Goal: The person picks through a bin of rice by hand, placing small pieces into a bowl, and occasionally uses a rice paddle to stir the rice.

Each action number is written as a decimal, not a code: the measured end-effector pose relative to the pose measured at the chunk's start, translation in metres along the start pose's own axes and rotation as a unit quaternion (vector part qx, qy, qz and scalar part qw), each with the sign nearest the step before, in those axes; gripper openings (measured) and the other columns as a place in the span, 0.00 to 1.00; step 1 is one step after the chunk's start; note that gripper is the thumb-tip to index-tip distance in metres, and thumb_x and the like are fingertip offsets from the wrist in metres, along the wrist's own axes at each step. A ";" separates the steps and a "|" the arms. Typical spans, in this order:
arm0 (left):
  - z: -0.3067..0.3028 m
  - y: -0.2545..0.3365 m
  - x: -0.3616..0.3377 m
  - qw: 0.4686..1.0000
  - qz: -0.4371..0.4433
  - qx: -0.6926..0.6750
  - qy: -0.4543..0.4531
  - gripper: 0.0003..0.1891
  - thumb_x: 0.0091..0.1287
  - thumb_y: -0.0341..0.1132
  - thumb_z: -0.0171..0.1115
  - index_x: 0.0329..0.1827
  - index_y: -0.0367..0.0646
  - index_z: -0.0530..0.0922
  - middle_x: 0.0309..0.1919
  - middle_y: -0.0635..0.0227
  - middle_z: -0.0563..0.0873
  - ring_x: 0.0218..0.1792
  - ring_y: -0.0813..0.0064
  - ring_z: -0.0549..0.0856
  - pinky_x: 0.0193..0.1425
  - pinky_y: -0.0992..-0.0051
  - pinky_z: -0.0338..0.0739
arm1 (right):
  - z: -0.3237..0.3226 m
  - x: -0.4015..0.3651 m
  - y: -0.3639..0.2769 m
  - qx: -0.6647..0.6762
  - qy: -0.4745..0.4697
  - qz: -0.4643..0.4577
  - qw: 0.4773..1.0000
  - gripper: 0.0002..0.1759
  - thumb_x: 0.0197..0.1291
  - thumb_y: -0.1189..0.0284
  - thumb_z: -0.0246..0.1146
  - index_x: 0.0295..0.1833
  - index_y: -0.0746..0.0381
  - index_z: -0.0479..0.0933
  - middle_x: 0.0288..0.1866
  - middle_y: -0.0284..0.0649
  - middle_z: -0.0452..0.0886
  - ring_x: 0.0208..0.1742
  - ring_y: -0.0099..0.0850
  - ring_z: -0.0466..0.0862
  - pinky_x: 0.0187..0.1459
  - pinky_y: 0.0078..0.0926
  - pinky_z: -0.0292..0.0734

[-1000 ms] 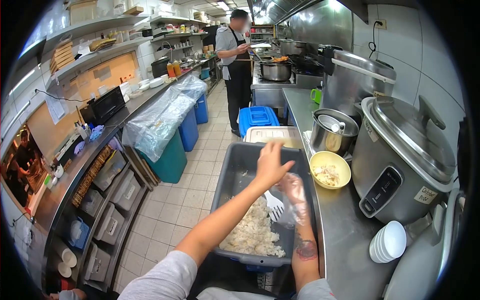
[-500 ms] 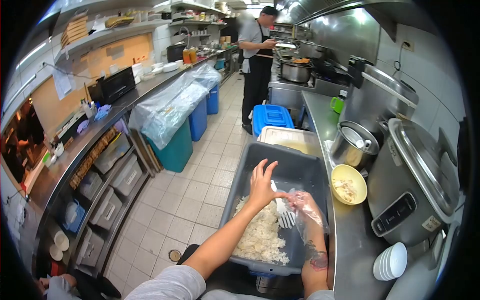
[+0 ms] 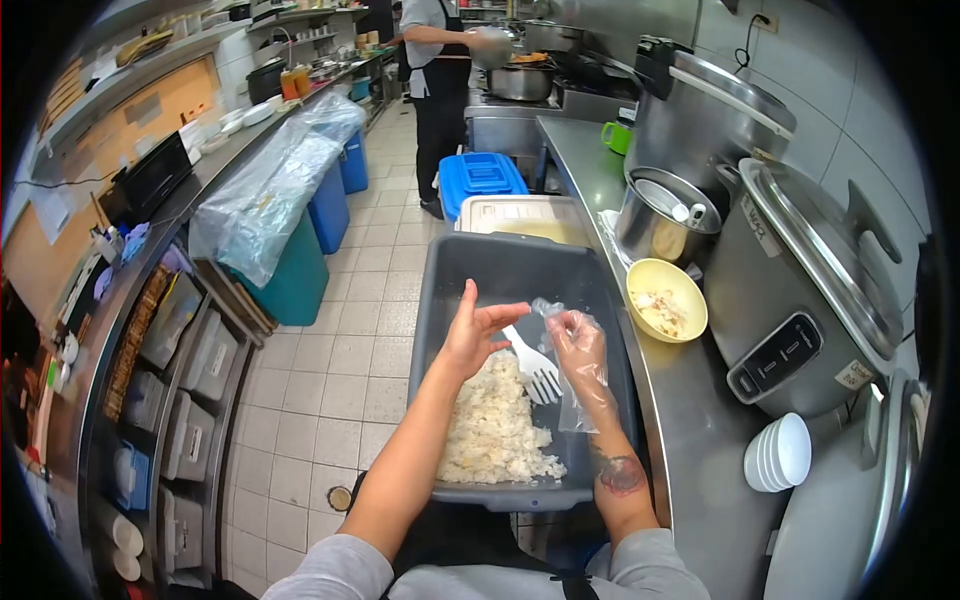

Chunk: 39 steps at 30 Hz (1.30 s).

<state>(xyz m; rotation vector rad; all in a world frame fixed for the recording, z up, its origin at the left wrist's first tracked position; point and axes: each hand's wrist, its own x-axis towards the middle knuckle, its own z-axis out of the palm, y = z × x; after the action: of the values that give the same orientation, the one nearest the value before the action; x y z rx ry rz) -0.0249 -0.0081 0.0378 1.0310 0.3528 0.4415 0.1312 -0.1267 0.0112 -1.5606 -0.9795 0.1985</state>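
My left hand [image 3: 473, 335] is bare and held above the grey tub [image 3: 428, 290], its thumb and fingers spread with nothing in them. Close beside it, my right hand [image 3: 578, 348] has its fingers curled in, with a clear plastic glove [image 3: 578, 415] around them. The thin film hangs loosely along the wrist and bunches up beyond the fingertips. Below both hands lies a heap of white rice [image 3: 492, 430] in the near part of the tub. A white slotted rice paddle [image 3: 538, 372] slants against the heap, under the right hand.
On the steel counter [image 3: 710, 480] at right are a yellow bowl with food scraps [image 3: 692, 328], a large rice cooker [image 3: 850, 310], stacked white bowls [image 3: 770, 455] and a steel pot [image 3: 645, 225]. Lidded bins [image 3: 482, 180] stand beyond the tub. A person [image 3: 440, 100] works near the stove.
My view has tilted down and shifted right. The left hand has drawn back from the right hand, which it touched before. The person by the stove now moves a blurred round metal vessel.
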 end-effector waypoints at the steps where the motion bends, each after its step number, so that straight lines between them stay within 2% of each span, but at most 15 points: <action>1: 0.001 -0.002 0.001 1.000 -0.018 0.001 -0.011 0.53 0.64 0.78 0.23 0.61 0.38 0.78 0.68 0.56 0.72 0.73 0.54 0.58 0.74 0.45 0.45 | 0.002 0.000 -0.002 0.027 0.029 -0.031 0.999 0.09 0.59 0.70 0.67 0.37 0.66 0.82 0.29 0.38 0.83 0.31 0.23 0.81 0.34 0.25 0.75; 3: 0.001 -0.007 0.003 0.998 -0.050 0.001 -0.026 0.53 0.63 0.78 0.23 0.60 0.38 0.79 0.67 0.56 0.73 0.72 0.55 0.60 0.73 0.45 0.46 | 0.006 -0.002 -0.009 0.088 0.048 -0.049 0.994 0.07 0.54 0.75 0.71 0.38 0.66 0.83 0.34 0.39 0.84 0.34 0.25 0.82 0.37 0.25 0.76; 6: 0.003 -0.014 0.006 0.996 -0.080 -0.020 -0.034 0.54 0.63 0.78 0.22 0.62 0.36 0.77 0.64 0.61 0.76 0.68 0.65 0.65 0.72 0.51 0.50 | 0.003 -0.004 -0.011 0.026 -0.010 -0.069 0.997 0.09 0.54 0.74 0.70 0.39 0.66 0.83 0.33 0.40 0.84 0.34 0.27 0.83 0.37 0.26 0.76; 13: 0.012 -0.014 0.001 0.998 -0.060 0.023 -0.027 0.53 0.63 0.78 0.27 0.63 0.35 0.76 0.65 0.60 0.74 0.70 0.64 0.63 0.71 0.52 0.54 | 0.005 -0.006 -0.010 -0.057 0.016 -0.071 0.996 0.09 0.55 0.73 0.65 0.39 0.67 0.83 0.29 0.44 0.84 0.31 0.31 0.83 0.35 0.29 0.76; 19: 0.022 -0.029 0.001 0.986 -0.078 -0.140 -0.042 0.53 0.62 0.79 0.30 0.67 0.37 0.72 0.73 0.63 0.64 0.74 0.63 0.56 0.74 0.49 0.48 | 0.007 -0.003 -0.009 -0.052 0.037 -0.031 0.997 0.07 0.54 0.73 0.63 0.35 0.66 0.81 0.28 0.49 0.83 0.30 0.38 0.84 0.34 0.33 0.77; 22: 0.034 -0.017 -0.005 0.987 -0.021 -0.156 -0.030 0.51 0.63 0.78 0.30 0.69 0.41 0.71 0.74 0.61 0.62 0.75 0.62 0.53 0.74 0.47 0.45 | 0.006 -0.004 0.019 -0.164 -0.107 -0.059 0.979 0.08 0.54 0.72 0.64 0.34 0.67 0.80 0.27 0.52 0.81 0.30 0.39 0.84 0.34 0.34 0.76; 24: 0.029 -0.015 -0.005 0.994 0.051 0.086 0.052 0.42 0.66 0.72 0.37 0.67 0.47 0.74 0.75 0.55 0.61 0.77 0.60 0.52 0.77 0.53 0.43 | 0.008 -0.008 0.028 -0.149 -0.156 -0.019 0.976 0.09 0.57 0.73 0.62 0.39 0.65 0.82 0.30 0.53 0.82 0.32 0.39 0.85 0.38 0.33 0.77; 26: 0.007 -0.025 0.009 0.909 0.114 0.364 0.166 0.36 0.69 0.66 0.43 0.65 0.48 0.77 0.75 0.53 0.61 0.77 0.59 0.51 0.77 0.57 0.44 | 0.005 -0.003 0.032 -0.090 -0.185 -0.004 0.979 0.10 0.58 0.73 0.60 0.43 0.64 0.83 0.32 0.52 0.83 0.34 0.37 0.86 0.40 0.31 0.77; 27: 0.001 -0.034 0.015 0.836 0.125 0.459 0.272 0.25 0.69 0.53 0.55 0.60 0.48 0.80 0.66 0.50 0.74 0.71 0.58 0.66 0.73 0.63 0.59 | -0.002 -0.001 0.021 -0.064 -0.209 -0.011 0.976 0.12 0.59 0.74 0.59 0.46 0.63 0.84 0.35 0.49 0.85 0.38 0.31 0.86 0.42 0.30 0.77; 30: -0.033 -0.029 0.013 0.865 0.092 0.448 0.205 0.19 0.64 0.44 0.64 0.54 0.44 0.83 0.51 0.55 0.86 0.57 0.62 0.82 0.63 0.64 0.73 | -0.001 0.001 0.040 0.141 -0.248 0.069 0.956 0.10 0.60 0.74 0.60 0.43 0.65 0.85 0.33 0.42 0.86 0.37 0.23 0.83 0.39 0.23 0.76; 32: -0.043 -0.024 0.010 0.855 0.103 0.478 0.175 0.16 0.61 0.37 0.67 0.50 0.42 0.84 0.43 0.56 0.88 0.45 0.65 0.88 0.52 0.69 0.79 | -0.004 -0.002 0.011 0.053 -0.238 0.080 0.966 0.09 0.60 0.73 0.61 0.40 0.65 0.84 0.30 0.40 0.85 0.33 0.22 0.82 0.36 0.22 0.74; 33: -0.037 -0.016 0.004 0.868 0.078 0.451 0.191 0.12 0.60 0.35 0.67 0.45 0.40 0.86 0.41 0.57 0.89 0.46 0.66 0.87 0.52 0.69 0.79 | -0.007 -0.004 0.002 0.007 -0.230 0.084 0.970 0.09 0.60 0.72 0.61 0.39 0.65 0.84 0.28 0.39 0.85 0.31 0.22 0.81 0.34 0.22 0.74; 34: -0.039 -0.015 0.005 0.864 0.091 0.456 0.193 0.10 0.61 0.35 0.66 0.40 0.39 0.87 0.32 0.59 0.89 0.39 0.69 0.89 0.44 0.70 0.81 | -0.007 -0.005 0.005 -0.020 -0.220 0.065 0.973 0.09 0.61 0.72 0.62 0.38 0.65 0.84 0.27 0.39 0.84 0.29 0.23 0.81 0.33 0.23 0.73; 36: -0.033 -0.006 0.000 0.866 0.043 0.452 0.207 0.11 0.64 0.37 0.64 0.37 0.38 0.87 0.23 0.62 0.87 0.26 0.72 0.88 0.35 0.72 0.81 | -0.005 -0.005 0.008 -0.071 -0.201 0.018 0.977 0.10 0.62 0.70 0.62 0.36 0.65 0.84 0.24 0.39 0.83 0.24 0.25 0.80 0.29 0.26 0.72; 39: -0.026 0.001 -0.001 0.883 -0.009 0.412 0.223 0.15 0.68 0.42 0.60 0.36 0.39 0.87 0.18 0.61 0.85 0.16 0.72 0.84 0.27 0.72 0.79 | -0.005 -0.003 0.000 -0.147 -0.218 0.045 0.964 0.11 0.63 0.69 0.61 0.35 0.66 0.83 0.22 0.40 0.82 0.20 0.30 0.80 0.26 0.30 0.70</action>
<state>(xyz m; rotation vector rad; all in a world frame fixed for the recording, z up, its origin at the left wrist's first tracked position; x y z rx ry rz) -0.0386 0.0109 0.0268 1.7529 1.0219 0.5227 0.1331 -0.1322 0.0111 -1.8788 -1.3269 0.4951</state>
